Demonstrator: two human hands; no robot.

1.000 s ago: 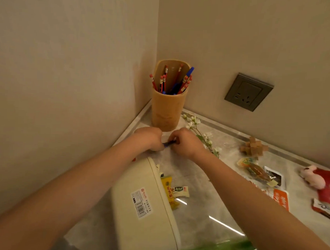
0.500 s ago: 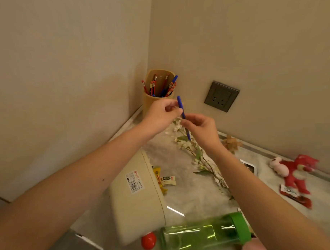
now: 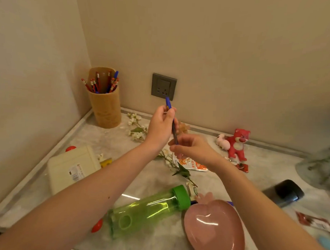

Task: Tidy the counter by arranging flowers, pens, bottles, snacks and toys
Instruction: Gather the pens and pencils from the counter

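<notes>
A: Where is the pen?

B: The blue pen (image 3: 171, 121) is held above the marbled, glossy surface (image 3: 96, 139), tilted, cap end up. The left hand (image 3: 160, 124) pinches it near the blue cap, fingers (image 3: 170, 113) closed around the slim barrel. The right hand (image 3: 193, 148) grips the lower end, its fingers curled tight on the tip.

A: And the holder?

B: A tan cylindrical holder (image 3: 105, 104) with a carved-looking front stands in the corner, full of red-and-blue pencils (image 3: 98, 83), well apart from the hands.

A: What lies around?

B: A spray of small white flowers (image 3: 137, 130) with thin green stems lies flat beneath the hands. A translucent green plastic bottle (image 3: 148, 210) with an opaque green screw cap lies on its side, touching a smooth pink heart-shaped dish (image 3: 214, 231). A cream rectangular box (image 3: 73, 166) with a label sits to the left. A fuzzy red plush bear (image 3: 237, 143) sits against the back wall, with shiny crinkled snack packets (image 3: 192, 164) near it. A black cylindrical bottle (image 3: 285, 192) lies at the right, beside a blurred clear glass vase (image 3: 320, 165).
</notes>
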